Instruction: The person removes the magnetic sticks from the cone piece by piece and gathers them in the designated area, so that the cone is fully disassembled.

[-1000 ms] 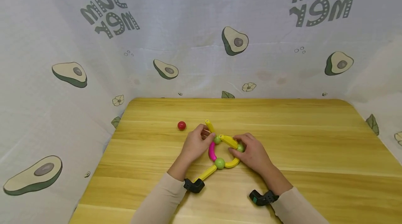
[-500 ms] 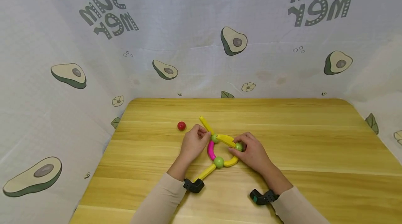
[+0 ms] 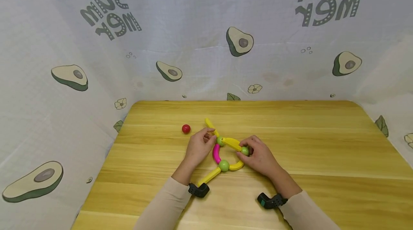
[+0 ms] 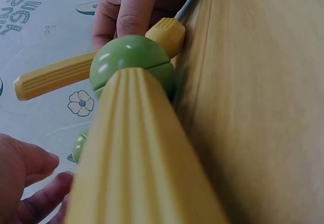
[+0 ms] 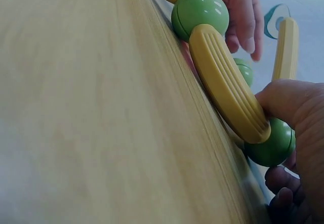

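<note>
Right hand (image 3: 258,154) pinches the right green ball (image 5: 268,152), right of and beyond the near green ball (image 3: 224,166). Left hand (image 3: 200,146), left of and beyond the near green ball: fingers loosely parted, contact unclear. Raised yellow rod (image 3: 231,143) rises from the pinched ball, tip apart from the far green ball (image 3: 221,141), beyond the near one. Judgement: firm the pinch, tilt the rod slowly, brace the far green ball with left fingers; a jerk could unseat the magenta rod (image 3: 216,154)

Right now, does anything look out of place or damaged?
No damage shows. The red ball lies apart from the joined rods and balls; one yellow rod juts up from the green ball in the right hand, its far end free. Lettering on the cloth is mirrored.
</note>
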A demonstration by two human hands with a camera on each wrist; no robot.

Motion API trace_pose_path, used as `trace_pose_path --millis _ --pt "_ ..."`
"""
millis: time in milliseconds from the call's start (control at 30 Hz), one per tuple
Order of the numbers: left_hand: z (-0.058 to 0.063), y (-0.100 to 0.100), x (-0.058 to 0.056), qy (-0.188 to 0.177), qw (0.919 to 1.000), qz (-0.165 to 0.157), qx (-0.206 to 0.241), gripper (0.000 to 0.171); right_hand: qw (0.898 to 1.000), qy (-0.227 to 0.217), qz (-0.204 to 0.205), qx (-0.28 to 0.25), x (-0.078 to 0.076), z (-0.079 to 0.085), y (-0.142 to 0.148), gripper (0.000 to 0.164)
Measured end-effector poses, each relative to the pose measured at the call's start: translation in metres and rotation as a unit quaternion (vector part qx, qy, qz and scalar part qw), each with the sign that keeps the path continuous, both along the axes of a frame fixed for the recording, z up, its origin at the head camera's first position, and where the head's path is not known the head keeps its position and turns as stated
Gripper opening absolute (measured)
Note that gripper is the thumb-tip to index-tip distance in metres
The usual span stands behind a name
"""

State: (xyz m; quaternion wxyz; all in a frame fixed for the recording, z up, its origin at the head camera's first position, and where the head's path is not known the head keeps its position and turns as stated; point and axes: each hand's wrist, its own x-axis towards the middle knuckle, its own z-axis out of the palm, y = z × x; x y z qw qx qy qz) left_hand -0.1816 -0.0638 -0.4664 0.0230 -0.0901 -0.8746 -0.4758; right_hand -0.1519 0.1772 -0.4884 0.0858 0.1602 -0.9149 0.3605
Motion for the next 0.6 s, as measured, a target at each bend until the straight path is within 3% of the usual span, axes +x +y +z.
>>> trace_pose_path --millis 200,333,467,600 --pt "0.001 -0.003 0.000 -0.021 0.9990 -0.040 -0.007 0.034 1.000 0.006 0.012 -0.009 0.000 0.000 0.001 0.023" --pt "0.009 -0.004 0.002 -0.037 0.9934 -0.105 0.027 0.041 1.000 0.007 0.015 -0.016 -0.001 -0.001 0.001 0.024" --pt "0.016 -0.003 0.004 -0.032 0.9852 -0.167 0.021 0.037 1.000 0.007 0.017 -0.018 -0.001 -0.002 0.002 0.024" --pt "0.018 -0.003 0.006 -0.020 0.9851 -0.170 -0.016 0.027 1.000 -0.008 0.014 -0.012 -0.001 -0.001 0.003 0.024"
